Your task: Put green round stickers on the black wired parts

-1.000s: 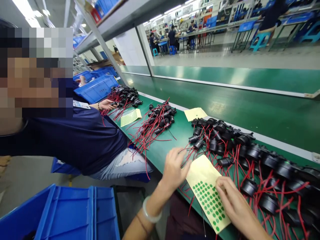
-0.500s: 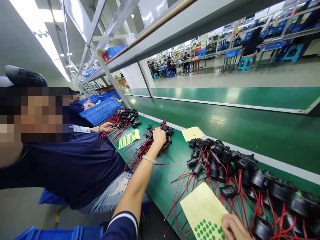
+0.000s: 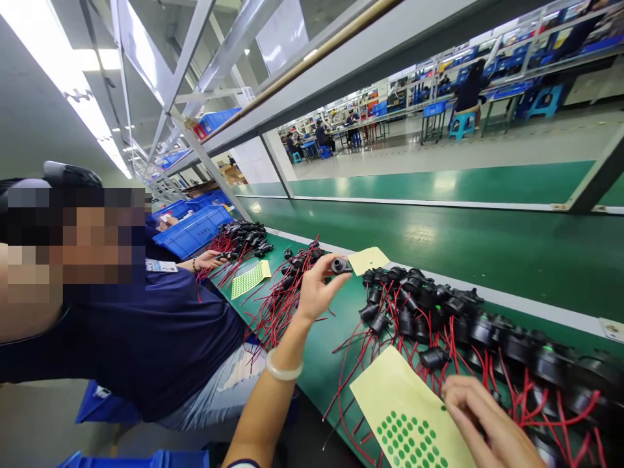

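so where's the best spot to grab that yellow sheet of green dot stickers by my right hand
Probably the bare yellow corner of the yellow sheet of round green dot stickers, the end away from the right hand. It lies flat on the green bench, so slide fingertips under that edge from the near left side. The right side is crowded by the pile of black round parts with red wires.

No text can be read; the co-worker's badge (image 3: 160, 265) is too small to make out

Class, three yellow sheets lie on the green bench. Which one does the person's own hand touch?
The nearest sticker sheet, with green dots: the right hand rests on its edge. The other two lie farther along, untouched.
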Available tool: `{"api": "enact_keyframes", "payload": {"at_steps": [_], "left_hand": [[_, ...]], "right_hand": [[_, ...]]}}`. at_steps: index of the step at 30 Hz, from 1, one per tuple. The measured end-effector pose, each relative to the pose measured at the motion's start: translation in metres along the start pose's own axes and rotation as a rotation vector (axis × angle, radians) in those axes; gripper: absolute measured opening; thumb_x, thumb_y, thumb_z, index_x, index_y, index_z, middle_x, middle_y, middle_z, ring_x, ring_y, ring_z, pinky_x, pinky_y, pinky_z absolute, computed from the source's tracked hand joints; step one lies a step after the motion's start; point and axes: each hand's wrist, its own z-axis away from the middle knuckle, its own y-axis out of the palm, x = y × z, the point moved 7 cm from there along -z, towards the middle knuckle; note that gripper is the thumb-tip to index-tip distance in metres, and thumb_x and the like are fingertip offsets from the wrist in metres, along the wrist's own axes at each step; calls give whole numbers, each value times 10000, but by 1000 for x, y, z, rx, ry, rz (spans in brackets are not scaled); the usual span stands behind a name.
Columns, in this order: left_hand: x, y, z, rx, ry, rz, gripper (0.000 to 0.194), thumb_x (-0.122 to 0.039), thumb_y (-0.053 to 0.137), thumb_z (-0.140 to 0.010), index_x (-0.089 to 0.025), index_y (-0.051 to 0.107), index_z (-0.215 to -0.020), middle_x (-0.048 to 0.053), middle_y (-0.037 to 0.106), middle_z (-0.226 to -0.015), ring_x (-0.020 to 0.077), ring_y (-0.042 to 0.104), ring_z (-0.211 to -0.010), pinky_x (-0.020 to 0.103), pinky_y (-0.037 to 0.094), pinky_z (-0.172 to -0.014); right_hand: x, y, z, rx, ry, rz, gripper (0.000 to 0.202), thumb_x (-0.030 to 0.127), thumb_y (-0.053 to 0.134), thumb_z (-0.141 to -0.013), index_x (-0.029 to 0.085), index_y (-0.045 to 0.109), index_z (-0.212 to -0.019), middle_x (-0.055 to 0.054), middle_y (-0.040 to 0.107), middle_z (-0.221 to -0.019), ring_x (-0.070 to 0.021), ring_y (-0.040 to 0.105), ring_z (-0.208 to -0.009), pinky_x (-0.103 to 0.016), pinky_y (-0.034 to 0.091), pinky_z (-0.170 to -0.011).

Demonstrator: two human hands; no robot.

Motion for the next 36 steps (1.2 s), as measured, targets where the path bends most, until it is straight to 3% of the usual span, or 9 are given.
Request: {"api": "enact_keyframes", "payload": {"at_steps": [3,6,8,11,16,23,36], "left_hand": [[-50,10,39,55,31,241,393,-393,683,-863,-162,589,-1167,102,733,-1043,192,717,-910,309,594,-831],[-85,27,78,212,-3,396,460,-427,733,-824,-150,616,-1171,92,745,-954,186,725,-818,280,601,-755],[-101,33,99,260,15,356,449,-431,758,-800,-155,640,-1134,79,752,-932,188,722,-814,276,594,-755],[-118,36,120,238,78,255,408,-419,779,-781,-163,661,-1075,66,760,-929,190,715,-829,283,579,-773],[-132,35,135,224,147,206,398,-446,720,-831,-151,659,-1090,75,755,-902,195,710,-799,296,573,-735],[-140,33,136,248,192,207,407,-427,702,-848,-139,643,-1130,109,763,-982,211,722,-882,313,585,-794],[-140,37,137,312,145,198,408,-435,700,-851,-158,654,-1148,94,765,-986,208,723,-893,309,577,-828]], "right_hand": [[21,-32,-18,-37,-5,49,99,212,453,-968,243,495,-884,-14,588,-887,-93,656,-856,-107,516,-750],[50,-55,-28,-8,-25,87,60,216,469,-971,240,503,-928,-36,565,-984,-100,613,-990,-123,497,-810],[72,-62,-33,41,-63,98,88,199,455,-973,237,485,-900,-42,538,-1019,-91,586,-1006,-125,479,-841],[94,-60,-35,143,-84,88,120,135,428,-970,231,475,-916,-54,504,-1075,-90,536,-1070,-149,450,-891],[108,-45,-29,270,-167,109,134,88,411,-970,203,478,-986,-97,484,-1188,-159,461,-1195,-263,443,-936],[105,-39,-26,232,-253,213,141,41,438,-928,169,493,-948,-134,491,-1224,-224,473,-1175,-362,468,-927],[111,-39,-23,193,-333,348,164,10,445,-917,124,543,-982,-159,506,-1243,-260,477,-1229,-408,426,-1049]]}}
